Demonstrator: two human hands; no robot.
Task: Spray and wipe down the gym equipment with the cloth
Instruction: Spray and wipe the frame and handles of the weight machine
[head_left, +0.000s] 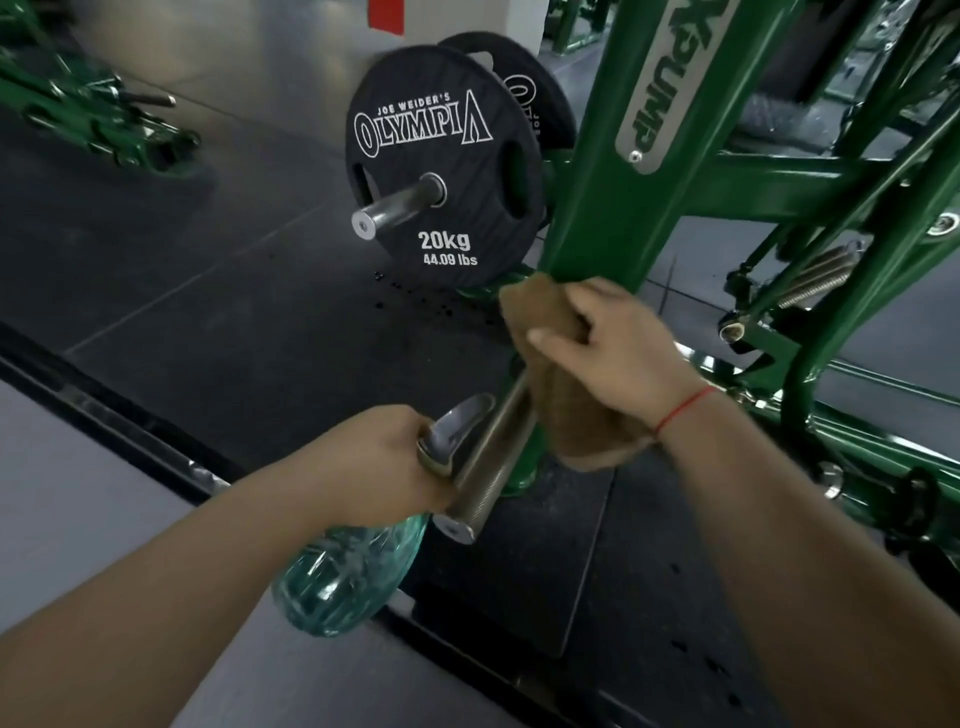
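Left hand: the left hand (379, 457), lower centre, has its fingers curled round the neck of the spray bottle (348, 571), below the grey trigger head.
Spray bottle: teal, see-through, its body hanging down toward the lower left.
Right hand: the right hand (618, 343), centre right, clamps the cloth (587, 415), its thumb over the top; a red thread (683, 408) circles the wrist.
Cloth: brown, wrapped over the steel peg (493, 457) where it meets the green frame (613, 182).
Weight plate: a black 20kg weight plate (447, 171) sits on another peg, upper centre.
Floor: dark droplets (415, 301) spot the floor (208, 291) below the plate.
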